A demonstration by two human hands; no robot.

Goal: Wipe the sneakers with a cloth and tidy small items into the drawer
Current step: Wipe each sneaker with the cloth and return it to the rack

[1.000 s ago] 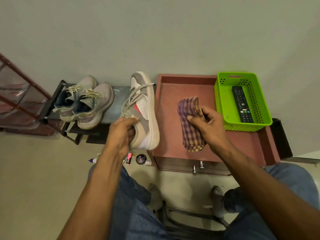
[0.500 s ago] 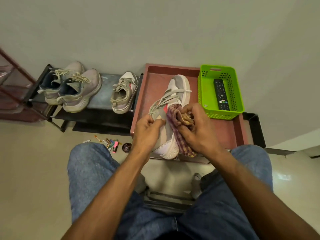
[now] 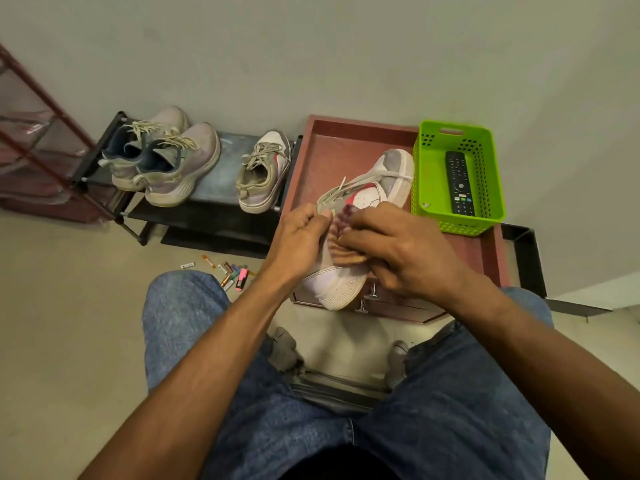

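**Wiping the held sneaker, small items still on the floor**

The person sits with both hands together over the reddish cabinet's top surface [image 3: 332,150]. The left hand [image 3: 298,242] grips the sneaker [image 3: 374,195] at its collar, and the right hand [image 3: 398,251] pinches the checked cloth [image 3: 341,242] and presses it against the shoe's side. The sneaker lies tilted, heel at 6 o'clock over the cabinet's front edge, toe at 1 o'clock touching or nearly touching the green basket [image 3: 433,188]. The step in hand looks like the wiping; the next move likely calls for drawing the cloth along the side toward the toe while the left hand steadies the shoe.

At 9 o'clock from the hands, a scatter of small items [image 3: 230,271], markers and the like, lies on the floor, not yet tidied. The drawer [image 3: 398,306] below the hands appears closed.

The basket holds a remote control [image 3: 459,183]. Further off, at 10 o'clock, the shoe rack [image 3: 214,181] carries the matching sneaker [image 3: 265,174] and a grey pair [image 3: 166,157].
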